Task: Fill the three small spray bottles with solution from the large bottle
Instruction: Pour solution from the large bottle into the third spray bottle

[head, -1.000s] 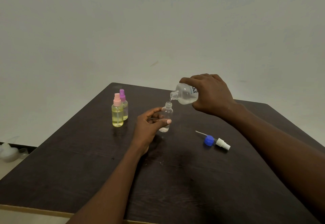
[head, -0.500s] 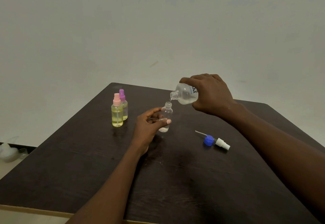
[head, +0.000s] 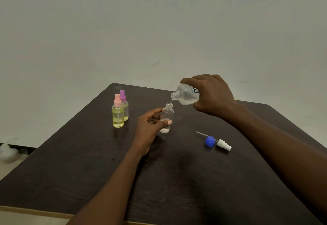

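Clear small bottle (head: 168, 112), gripped by left hand (head: 147, 131); right hand (head: 212, 95) grips tilted large bottle (head: 186, 95). Risk: narrow neck, overtilt spills.

Dark wooden table (head: 177, 189), pale trim along its near edge. Up by the far left corner, a pink-capped bottle (head: 118, 115) of yellow liquid stands upright, a purple-capped bottle (head: 125, 106) just behind it, the two touching or very nearly so. Toward the middle of the far edge, an uncapped clear small bottle (head: 168, 113) stands. Over toward the right edge lies a blue cap (head: 210, 141), and right against it a white spray head (head: 223, 145) on its side, thin tube pointing at the far edge.
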